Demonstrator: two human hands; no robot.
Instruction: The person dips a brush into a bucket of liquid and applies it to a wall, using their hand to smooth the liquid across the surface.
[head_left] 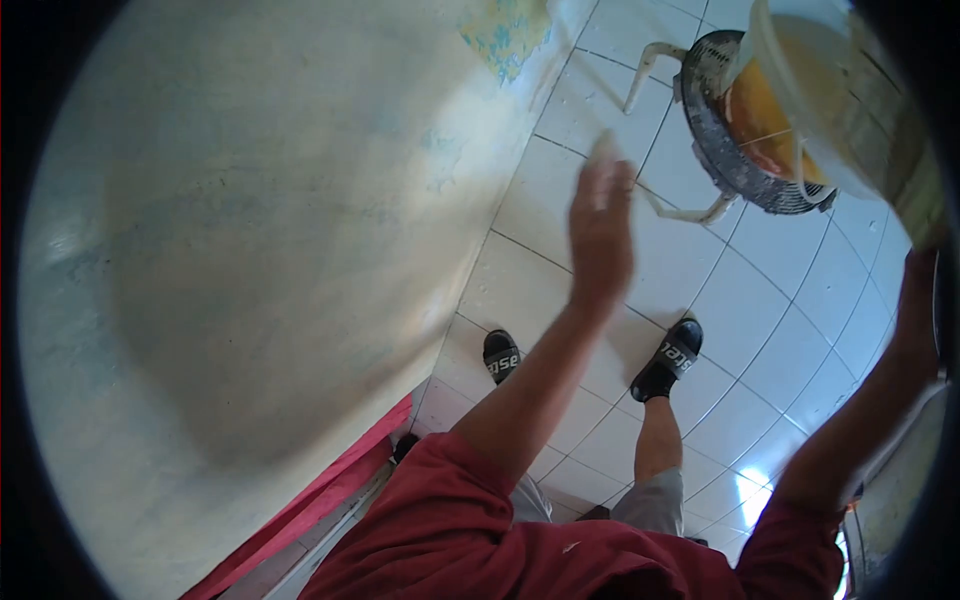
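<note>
My left hand [602, 225] is raised over the tiled floor, its fingers stretched out and blurred, with nothing in it. A round, dark, perforated stool seat [712, 155] on bent white legs stands at the upper right. On it, a translucent white bucket [835, 125] with a thin handle shows orange-yellow and reddish contents through its side. My right hand [918, 285] is at the right edge, just below the bucket and beside a blurred greenish-yellow surface [918, 200]. Its fingers are hidden, and I cannot tell what it holds.
A worn, pale wall [270, 220] with a peeling patch [508, 38] rises on the left. White tiles [770, 290] cover the floor, where my feet stand in black slides [672, 355]. A red cloth [300, 500] hangs at the lower left.
</note>
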